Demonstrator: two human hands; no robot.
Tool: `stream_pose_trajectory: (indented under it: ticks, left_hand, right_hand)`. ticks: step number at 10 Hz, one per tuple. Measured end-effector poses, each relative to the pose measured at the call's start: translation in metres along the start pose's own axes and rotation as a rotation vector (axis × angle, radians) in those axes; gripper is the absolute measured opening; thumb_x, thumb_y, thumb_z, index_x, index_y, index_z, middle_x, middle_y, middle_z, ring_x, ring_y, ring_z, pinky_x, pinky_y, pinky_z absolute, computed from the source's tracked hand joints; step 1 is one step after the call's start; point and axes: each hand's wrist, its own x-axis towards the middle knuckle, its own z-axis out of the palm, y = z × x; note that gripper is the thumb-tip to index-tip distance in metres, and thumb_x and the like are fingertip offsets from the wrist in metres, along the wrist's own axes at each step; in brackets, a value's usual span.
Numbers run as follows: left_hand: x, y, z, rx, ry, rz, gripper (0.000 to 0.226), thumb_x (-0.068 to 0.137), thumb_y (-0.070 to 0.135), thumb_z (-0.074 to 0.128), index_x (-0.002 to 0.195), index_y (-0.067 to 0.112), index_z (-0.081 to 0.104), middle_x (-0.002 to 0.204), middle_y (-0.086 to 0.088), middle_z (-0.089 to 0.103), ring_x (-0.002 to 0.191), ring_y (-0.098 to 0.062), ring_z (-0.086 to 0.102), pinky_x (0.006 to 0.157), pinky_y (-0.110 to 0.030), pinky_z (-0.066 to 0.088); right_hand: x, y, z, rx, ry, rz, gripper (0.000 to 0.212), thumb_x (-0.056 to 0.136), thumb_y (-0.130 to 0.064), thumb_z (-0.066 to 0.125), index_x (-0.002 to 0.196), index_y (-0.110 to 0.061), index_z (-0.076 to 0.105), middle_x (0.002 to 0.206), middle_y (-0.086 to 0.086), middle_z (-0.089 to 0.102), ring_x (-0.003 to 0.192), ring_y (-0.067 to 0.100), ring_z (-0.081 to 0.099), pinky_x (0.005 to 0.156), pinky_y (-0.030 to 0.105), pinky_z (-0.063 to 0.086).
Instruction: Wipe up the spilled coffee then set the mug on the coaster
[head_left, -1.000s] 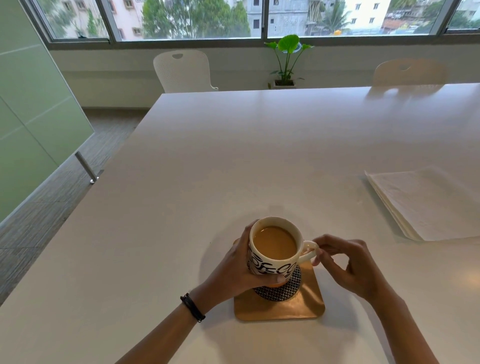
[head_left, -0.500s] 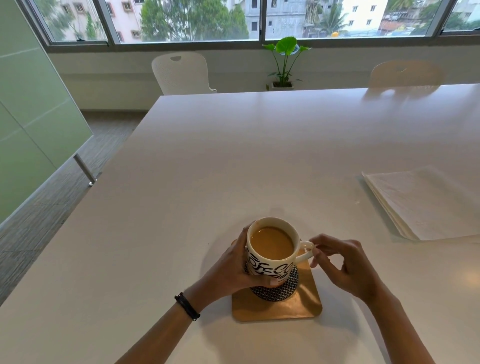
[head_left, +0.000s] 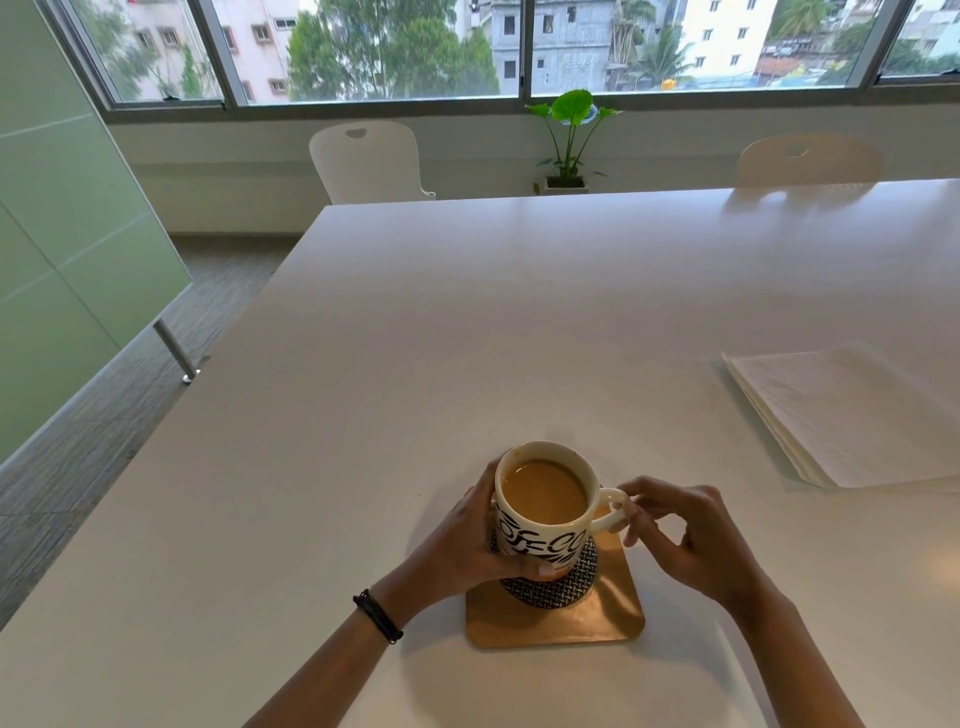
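Note:
A white mug (head_left: 545, 540) with black lettering, full of milky coffee, stands over a round black-and-white woven coaster (head_left: 566, 590) that lies on a square wooden board (head_left: 597, 618). My left hand (head_left: 462, 551) wraps around the mug's left side and front. My right hand (head_left: 685, 535) touches the mug's handle with its fingertips, fingers loosely curled. I cannot tell whether the mug's base rests on the coaster. No spilled coffee shows on the white table (head_left: 467, 338).
A stack of white paper napkins (head_left: 852, 415) lies at the right of the table. Two white chairs (head_left: 369, 161) and a potted plant (head_left: 569, 140) stand beyond the far edge, below the windows. A green glass partition (head_left: 67, 249) stands at left.
The mug and both hands have stayed almost where they were; the view has shifted slightly, with the mug sitting a touch left over the coaster.

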Motion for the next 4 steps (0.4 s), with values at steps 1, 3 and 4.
stream_pose_trajectory:
  ticks: [1, 3, 4]
  left_hand:
    - [0.0, 0.0, 0.0, 0.003, -0.005, -0.002, 0.091, 0.056, 0.039, 0.082, 0.128, 0.04, 0.027, 0.124, 0.042, 0.042, 0.12, 0.009, 0.044, 0.093, -0.008, 0.04]
    - [0.003, 0.001, -0.02, 0.015, -0.192, -0.012, 0.09, 0.069, -0.003, 0.075, 0.135, 0.025, 0.021, 0.126, 0.033, 0.049, 0.12, 0.013, 0.043, 0.092, -0.007, 0.04]
    - [0.007, 0.007, -0.041, 0.122, -0.327, 0.009, 0.083, 0.077, 0.006, 0.071, 0.135, 0.033, 0.019, 0.129, 0.044, 0.037, 0.123, 0.02, 0.033, 0.1, -0.004, 0.031]
  right_hand:
    - [0.0, 0.001, 0.0, 0.019, -0.01, 0.01, 0.022, 0.088, -0.028, 0.054, 0.091, -0.01, 0.067, 0.071, -0.008, 0.072, 0.059, 0.002, 0.068, 0.056, 0.019, 0.056]
    - [0.011, 0.002, -0.001, 0.061, 0.01, 0.076, 0.036, 0.09, -0.052, 0.039, 0.089, -0.027, 0.065, 0.079, -0.009, 0.07, 0.067, 0.008, 0.07, 0.058, 0.024, 0.057]
    - [0.024, 0.008, 0.004, 0.151, -0.039, 0.2, 0.049, 0.083, -0.068, 0.034, 0.101, -0.033, 0.063, 0.096, -0.013, 0.071, 0.091, 0.006, 0.068, 0.076, 0.023, 0.056]
